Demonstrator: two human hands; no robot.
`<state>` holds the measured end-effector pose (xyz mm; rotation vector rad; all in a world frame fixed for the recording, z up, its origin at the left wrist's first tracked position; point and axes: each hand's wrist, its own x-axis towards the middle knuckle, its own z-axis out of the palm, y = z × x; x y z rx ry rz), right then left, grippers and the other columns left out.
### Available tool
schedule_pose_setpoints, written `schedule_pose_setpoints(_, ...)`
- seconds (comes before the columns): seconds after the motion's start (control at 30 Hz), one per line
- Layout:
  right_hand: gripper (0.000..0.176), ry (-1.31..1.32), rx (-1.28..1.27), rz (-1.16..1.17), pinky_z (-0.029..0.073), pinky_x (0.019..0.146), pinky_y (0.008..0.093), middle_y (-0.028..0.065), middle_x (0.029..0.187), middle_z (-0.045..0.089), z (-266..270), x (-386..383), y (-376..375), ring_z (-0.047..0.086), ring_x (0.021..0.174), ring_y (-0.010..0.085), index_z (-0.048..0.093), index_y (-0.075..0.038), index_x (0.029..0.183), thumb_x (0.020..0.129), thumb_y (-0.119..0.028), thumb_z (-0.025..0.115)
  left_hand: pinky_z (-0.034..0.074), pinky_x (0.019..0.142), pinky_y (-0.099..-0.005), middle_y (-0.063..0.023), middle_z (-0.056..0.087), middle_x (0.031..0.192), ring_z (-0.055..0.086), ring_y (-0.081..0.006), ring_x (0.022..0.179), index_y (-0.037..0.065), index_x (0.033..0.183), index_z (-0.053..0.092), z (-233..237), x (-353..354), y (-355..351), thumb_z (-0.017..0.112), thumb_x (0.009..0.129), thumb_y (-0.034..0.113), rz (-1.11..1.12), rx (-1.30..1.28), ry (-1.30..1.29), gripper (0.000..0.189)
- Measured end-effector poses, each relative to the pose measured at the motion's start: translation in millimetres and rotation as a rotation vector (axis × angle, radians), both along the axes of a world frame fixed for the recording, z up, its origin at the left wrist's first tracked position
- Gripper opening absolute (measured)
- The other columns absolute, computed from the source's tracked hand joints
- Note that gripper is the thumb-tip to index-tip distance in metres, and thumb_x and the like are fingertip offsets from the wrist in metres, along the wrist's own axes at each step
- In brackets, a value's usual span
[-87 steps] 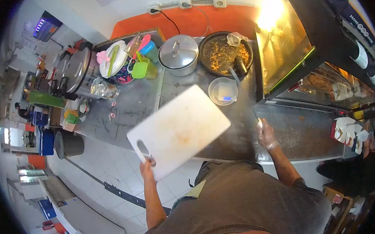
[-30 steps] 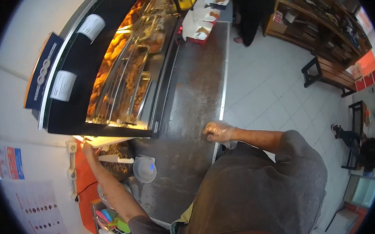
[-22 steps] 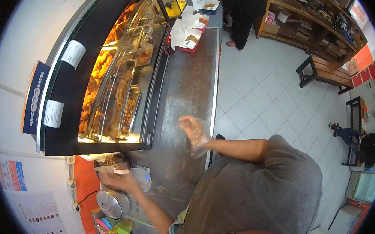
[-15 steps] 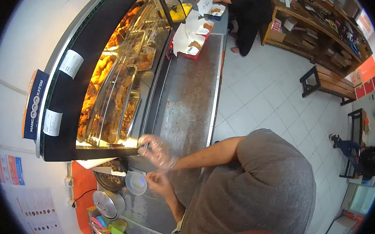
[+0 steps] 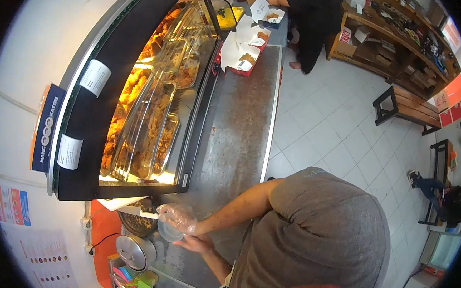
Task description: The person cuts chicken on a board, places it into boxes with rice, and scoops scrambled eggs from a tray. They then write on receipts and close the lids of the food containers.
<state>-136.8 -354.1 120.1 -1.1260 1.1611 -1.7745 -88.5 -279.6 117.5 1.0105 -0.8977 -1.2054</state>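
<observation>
Well over to the left of the frame, the food case (image 5: 77,180) leans across, with a white board (image 5: 115,204) poking out under its bottom edge. Just below that sits a round pan (image 5: 136,224), and a lidded pot (image 5: 137,252) lies beneath it in the lower left. The knife (image 5: 149,215) lies over the pan's upper side, its long axis running from the blade at the left to the pale handle at the right, dipping slightly, so the butt of the handle points at the hands. The clear tub (image 5: 166,232) is just below and right of that handle, between the pot and the hands. The gloved right hand (image 5: 179,219) is the nearer one to the knife: its half-bent fingers are right by the handle's end and overlap the tub's upper right side in view. Whether they touch either, or grip anything, I can't tell. The bare left hand (image 5: 197,245) is lower and a bit further right, close under the right, fingers stretched left towards the tub's lower edge; part of it is hidden, so its hold can't be told. Further right the counter (image 5: 234,122) runs up to open food boxes (image 5: 244,64) and a person (image 5: 313,23) at the top
</observation>
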Motion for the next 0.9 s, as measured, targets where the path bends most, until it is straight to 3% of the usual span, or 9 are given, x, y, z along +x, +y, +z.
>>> schedule_pose_setpoints(0.13, 0.028, 0.271, 0.009, 0.551, 0.041, 0.093, 0.0391, 0.0143, 0.115, 0.057, -38, 18, 14, 0.055, 0.103, 0.0284, 0.053, -0.006, 0.116, 0.092, -0.022, 0.054, 0.034, 0.103, -0.0442, -0.0131, 0.041, 0.137, 0.042, -0.0276, 0.124, 0.002, 0.139, 0.032, -4, 60, -55, 0.025, 0.083, 0.076, -0.191, 0.14, 0.522, 0.093)
schedule_pose_setpoints(0.2, 0.034, 0.326, -0.183, 0.547, 0.042, 0.092, 0.0384, 0.0152, 0.117, 0.057, -44, 10, 45, 0.055, 0.105, 0.0271, 0.052, -0.005, 0.12, 0.093, -0.026, 0.053, 0.033, 0.105, -0.0437, -0.0129, 0.039, 0.138, 0.04, -0.0282, 0.125, 0.005, 0.14, 0.032, -14, 103, -109, 0.022, 0.086, 0.073, -0.761, -0.413, 0.862, 0.088)
schedule_pose_setpoints(0.27, 0.04, 0.322, -0.167, 0.823, 0.045, 0.087, 0.0368, 0.0152, 0.113, 0.06, -44, -19, 78, 0.058, 0.1, 0.0239, 0.055, -0.003, 0.117, 0.094, -0.035, 0.051, 0.033, 0.104, -0.0423, -0.0136, 0.045, 0.134, 0.044, -0.0269, 0.121, 0.006, 0.137, 0.038, 5, 118, -151, 0.031, 0.092, 0.062, 0.144, -0.029, 0.233, 0.072)
schedule_pose_setpoints(0.33, 0.048, 0.338, 0.239, 1.13, 0.048, 0.08, 0.0362, 0.0129, 0.098, 0.066, -38, -76, 94, 0.062, 0.09, 0.0232, 0.064, 0.0, 0.102, 0.092, -0.045, 0.049, 0.037, 0.099, -0.0407, -0.0141, 0.054, 0.124, 0.05, -0.0281, 0.111, 0.003, 0.132, 0.044, -18, 153, -225, 0.04, 0.095, 0.048, 0.282, -0.152, -0.114, 0.059)
schedule_pose_setpoints(0.5, 0.057, 0.448, 0.535, 0.373, 0.04, 0.054, 0.0437, 0.0142, 0.052, 0.052, -148, -203, 177, 0.046, 0.049, 0.0263, 0.061, 0.003, 0.075, 0.09, -0.05, 0.047, 0.043, 0.085, -0.0368, -0.0206, 0.06, 0.107, 0.056, -0.0296, 0.097, -0.005, 0.111, 0.057, -91, 238, -334, 0.049, 0.093, 0.032, -0.212, -0.148, -1.045, 0.041)
schedule_pose_setpoints(0.57, 0.04, 0.38, 0.875, -0.081, 0.048, 0.066, 0.0428, 0.015, 0.066, 0.061, -186, -250, 246, 0.061, 0.068, 0.0295, 0.065, -0.002, 0.075, 0.088, -0.036, 0.05, 0.044, 0.084, -0.0367, -0.0219, 0.06, 0.106, 0.056, -0.0311, 0.097, -0.005, 0.11, 0.058, -56, 202, -299, 0.048, 0.093, 0.03, -0.027, 0.064, -0.963, 0.04)
schedule_pose_setpoints(0.63, 0.045, 0.565, 0.864, -0.383, 0.041, 0.097, 0.0378, 0.0198, 0.124, 0.052, -244, -280, 338, 0.051, 0.114, 0.0301, 0.058, -0.003, 0.116, 0.084, -0.034, 0.058, 0.046, 0.084, -0.0375, -0.0224, 0.059, 0.105, 0.057, -0.0325, 0.097, -0.007, 0.108, 0.057, -52, 194, -282, 0.043, 0.095, 0.023, 0.227, 0.228, -1.434, 0.036)
schedule_pose_setpoints(0.77, 0.078, 0.197, 1.565, -0.111, 0.03, 0.106, 0.0431, 0.0221, 0.138, 0.04, -302, -263, 529, 0.036, 0.129, 0.0338, 0.038, 0.003, 0.134, 0.084, -0.057, 0.052, 0.044, 0.084, -0.0402, -0.0189, 0.056, 0.105, 0.054, -0.029, 0.096, -0.007, 0.106, 0.053, -19, 41, -129, 0.034, 0.098, 0.023, 0.796, -0.53, -0.831, 0.036)
schedule_pose_setpoints(0.9, 0.08, -0.391, 1.742, 0.065, 0.031, 0.105, 0.0447, 0.0213, 0.136, 0.042, -276, -279, 653, 0.038, 0.128, 0.0338, 0.038, 0.003, 0.133, 0.085, -0.059, 0.049, 0.042, 0.079, -0.0338, -0.0094, 0.056, 0.094, 0.054, -0.0203, 0.09, -0.001, 0.106, 0.053, -45, -115, 36, 0.038, 0.096, 0.023, -0.285, -0.099, -0.471, 0.03)
